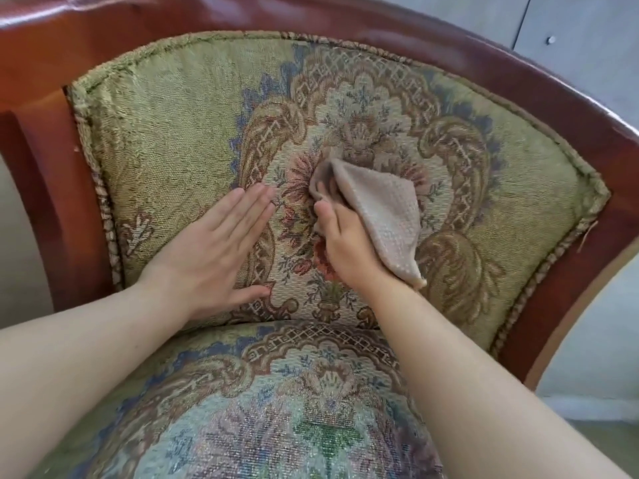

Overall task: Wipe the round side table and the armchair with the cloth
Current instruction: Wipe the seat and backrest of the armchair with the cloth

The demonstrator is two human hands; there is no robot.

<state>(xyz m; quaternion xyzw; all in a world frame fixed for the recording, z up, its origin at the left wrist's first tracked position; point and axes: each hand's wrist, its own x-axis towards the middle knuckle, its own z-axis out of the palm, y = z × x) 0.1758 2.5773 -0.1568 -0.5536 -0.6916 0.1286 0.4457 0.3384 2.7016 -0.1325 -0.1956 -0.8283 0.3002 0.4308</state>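
The armchair (166, 126) fills the view, with a green floral tapestry backrest and a red-brown wooden frame (52, 174) curving around it. My right hand (345, 243) is closed on a beige waffle-weave cloth (380, 209) and presses it against the middle of the backrest. The cloth drapes over the back of that hand, hiding the fingers. My left hand (214, 250) lies flat on the backrest just left of the cloth, fingers together and straight, holding nothing. The round side table is not in view.
The seat cushion (276, 409) with the same floral pattern lies below my forearms. Grey wall panels (570, 36) stand behind the chair at the upper right. A strip of pale floor (605, 392) shows at the right.
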